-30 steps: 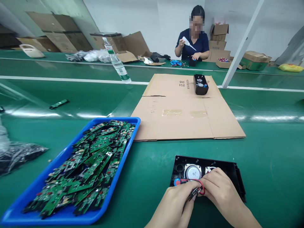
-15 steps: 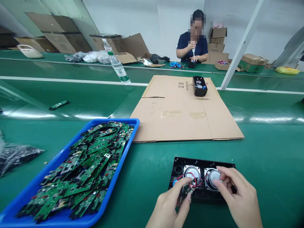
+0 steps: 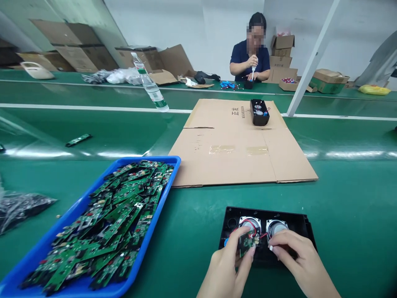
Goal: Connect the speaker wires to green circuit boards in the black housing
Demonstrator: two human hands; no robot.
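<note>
where the black speaker housing [image 3: 266,236] lies on the green bench [image 3: 341,231], nearest the viewer, both hands work over its front edge. left hand [image 3: 228,269]: closed in a pinch on a small green circuit board [image 3: 246,244], held tilted just above the housing's left part; thumb and fingers clamp the board's lower edge. right hand [image 3: 297,258]: fingers curled down onto the housing's right part, fingertips [image 3: 273,247] meeting near the red wires [image 3: 256,231]; whether they actually grip a wire cannot be told. two round speaker drivers [image 3: 274,227] sit side by side inside the housing, just beyond both hands, and the red wires run from the left driver toward the board. a blue cap [image 3: 227,242] shows at the housing's left edge, touching the left thumb. left of the housing, well apart: a blue tray [image 3: 161,194] heaped with green circuit boards [image 3: 114,223]. beyond the housing: a flat cardboard sheet [image 3: 235,153] carrying a second, smaller black housing [image 3: 259,112] at its far end. further beyond, across the bench: a seated co-worker [image 3: 250,56] holding a white bottle [image 3: 253,71] nozzle-down. far left of the cardboard: a tilted water bottle [image 3: 150,87].
</note>
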